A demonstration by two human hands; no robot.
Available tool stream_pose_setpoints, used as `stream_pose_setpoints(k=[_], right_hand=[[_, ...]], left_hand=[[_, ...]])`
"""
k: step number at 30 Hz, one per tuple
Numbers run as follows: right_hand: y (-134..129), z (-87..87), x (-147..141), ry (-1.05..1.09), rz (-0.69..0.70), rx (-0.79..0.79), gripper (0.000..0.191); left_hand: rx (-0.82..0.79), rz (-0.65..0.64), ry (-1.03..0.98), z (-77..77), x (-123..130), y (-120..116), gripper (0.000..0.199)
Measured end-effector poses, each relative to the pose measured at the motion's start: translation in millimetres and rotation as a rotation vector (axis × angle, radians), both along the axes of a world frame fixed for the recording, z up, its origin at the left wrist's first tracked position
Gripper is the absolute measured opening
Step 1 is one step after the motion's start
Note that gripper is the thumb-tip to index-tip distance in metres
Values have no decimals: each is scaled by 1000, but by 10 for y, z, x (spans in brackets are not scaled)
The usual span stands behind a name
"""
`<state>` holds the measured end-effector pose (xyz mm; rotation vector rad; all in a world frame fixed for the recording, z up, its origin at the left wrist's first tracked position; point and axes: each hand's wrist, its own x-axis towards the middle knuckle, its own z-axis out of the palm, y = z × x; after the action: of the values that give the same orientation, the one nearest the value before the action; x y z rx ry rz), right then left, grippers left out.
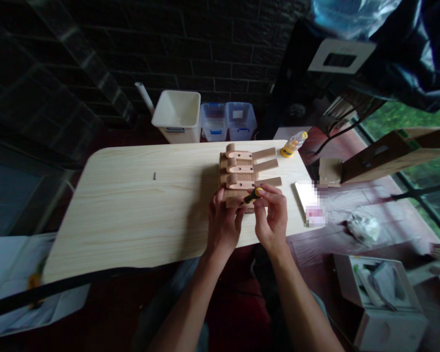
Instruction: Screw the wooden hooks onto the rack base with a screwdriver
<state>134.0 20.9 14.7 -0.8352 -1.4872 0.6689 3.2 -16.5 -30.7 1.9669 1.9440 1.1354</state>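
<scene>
Well, the right hand (272,217) is closed in a tight pinch, thumb and fingers gripping a small screwdriver (252,196) with a yellow and black handle, its tip angled down toward the wood. The left hand (223,227) is curled, its fingertips (239,216) pressed against the nearest of three curved wooden pieces (238,168), just beside the screwdriver; whether it is actually gripping that piece, I can't tell. The three pieces lie side by side on a wooden frame (223,168), their flat strips pointing right. All of this sits toward the right end of a pale wooden table (132,230).

A single screw (154,176) lies on the tabletop, well apart to the left. On the right, a phone (303,198), partly blurred, lies near the table's edge, and a plastic bottle (293,144) with a yellow cap lies by the far corner. Beyond the table, a cream bin (178,116) and two clear plastic boxes (227,121) with blue trim stand against a dark brick wall (220,49).
</scene>
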Motion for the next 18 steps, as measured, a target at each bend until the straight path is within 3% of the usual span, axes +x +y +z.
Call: stream_pose_setpoints(k=[5,18], right_hand=[[-17,40,-36,26,74,-13,23],[5,-2,-50,-8,-8,18,24]], left_hand=[[10,-5,9,14,-9,8,38],[-18,-16,1,16,-36,1,41]])
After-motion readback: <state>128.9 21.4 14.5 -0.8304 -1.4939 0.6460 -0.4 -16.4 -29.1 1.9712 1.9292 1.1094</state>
